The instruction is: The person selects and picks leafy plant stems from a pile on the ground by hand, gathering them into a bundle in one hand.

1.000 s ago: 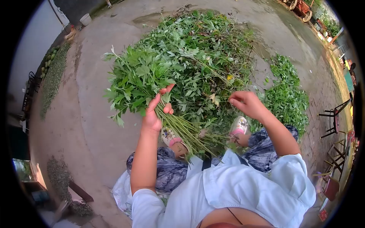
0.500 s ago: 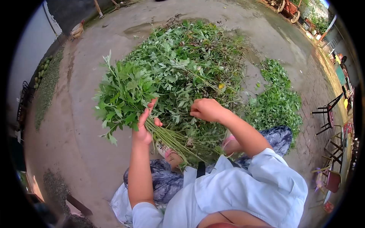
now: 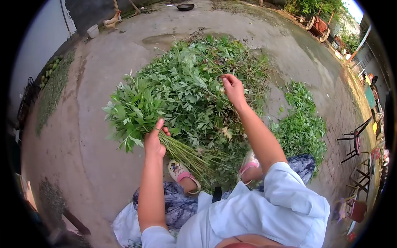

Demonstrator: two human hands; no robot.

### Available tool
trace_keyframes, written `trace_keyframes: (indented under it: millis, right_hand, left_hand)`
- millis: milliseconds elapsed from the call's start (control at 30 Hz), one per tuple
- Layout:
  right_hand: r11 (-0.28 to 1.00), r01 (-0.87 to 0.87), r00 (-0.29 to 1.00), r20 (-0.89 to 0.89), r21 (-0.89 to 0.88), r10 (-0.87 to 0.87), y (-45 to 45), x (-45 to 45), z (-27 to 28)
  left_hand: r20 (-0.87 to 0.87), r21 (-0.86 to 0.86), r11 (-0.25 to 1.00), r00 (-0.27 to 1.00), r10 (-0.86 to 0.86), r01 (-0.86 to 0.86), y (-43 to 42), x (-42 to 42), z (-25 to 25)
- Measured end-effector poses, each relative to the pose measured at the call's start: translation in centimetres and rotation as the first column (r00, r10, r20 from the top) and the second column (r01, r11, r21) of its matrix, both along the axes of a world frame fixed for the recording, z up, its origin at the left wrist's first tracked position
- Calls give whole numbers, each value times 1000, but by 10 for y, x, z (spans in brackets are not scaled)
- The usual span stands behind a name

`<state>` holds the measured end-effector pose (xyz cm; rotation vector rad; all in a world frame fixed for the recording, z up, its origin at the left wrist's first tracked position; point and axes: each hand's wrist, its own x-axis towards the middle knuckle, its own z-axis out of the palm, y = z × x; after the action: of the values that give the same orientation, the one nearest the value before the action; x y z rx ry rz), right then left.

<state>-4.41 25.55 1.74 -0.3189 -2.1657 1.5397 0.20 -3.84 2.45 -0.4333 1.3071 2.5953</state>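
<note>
My left hand (image 3: 154, 140) is closed around a thick bunch of leafy green stems (image 3: 134, 108). The leaves fan out to the upper left, and the bare stalks trail down to the right over my shoe. In front of me lies a large heap of cut leafy plants (image 3: 182, 78), with greyish-green leaves and some brown, withered bits on its right side. My right hand (image 3: 234, 90) is over the upper right of that heap, its thumb and fingers pinched together. A small dark reddish bit shows at the fingertips; what it belongs to is unclear.
A smaller pile of green leaves (image 3: 302, 124) lies to the right. My clog shoes (image 3: 182, 171) stand at the heap's near edge. Chairs (image 3: 355, 140) line the right side. At the back are a dark pan (image 3: 185, 7), a white bucket (image 3: 93, 31) and a chicken (image 3: 111, 20).
My right hand has moved up and away over the heap, its arm now stretched further. The bunch stays in my left hand. The view has tilted up slightly, showing the pan and bucket.
</note>
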Motion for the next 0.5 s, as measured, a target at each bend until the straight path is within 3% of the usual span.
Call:
trace_keyframes:
  millis: [33, 133, 200, 233, 300, 400, 433, 500]
  right_hand:
    - [995, -13, 993, -120, -94, 2, 3, 7, 10]
    - [979, -105, 994, -48, -172, 98, 21, 44, 33]
    - [981, -41, 998, 63, 189, 30, 34, 49, 20]
    - [980, -45, 997, 67, 193, 32, 37, 44, 5]
    - [894, -50, 990, 142, 445, -15, 35, 35, -26]
    - [806, -184, 915, 397, 563, -69, 4, 30, -40]
    - [839, -239, 873, 487, 488, -35, -2, 27, -45]
    - [826, -213, 883, 465, 522, -65, -6, 24, -44]
  left_hand:
    - [1, 7, 1000, 1000, 4, -4, -3, -1, -3]
    - [61, 105, 994, 998, 31, -37, -13, -5, -12]
    - [84, 123, 991, 996, 33, -43, -11, -4, -13]
    - [102, 130, 991, 994, 28, -41, -10, -3, -12]
    - [89, 137, 991, 996, -14, 2, -5, -1, -9]
    - [63, 120, 985, 989, -134, 126, 1, -4, -9]
    - [60, 118, 985, 989, -133, 125, 2, -5, -9]
    - [78, 136, 981, 985, -152, 141, 8, -7, -8]
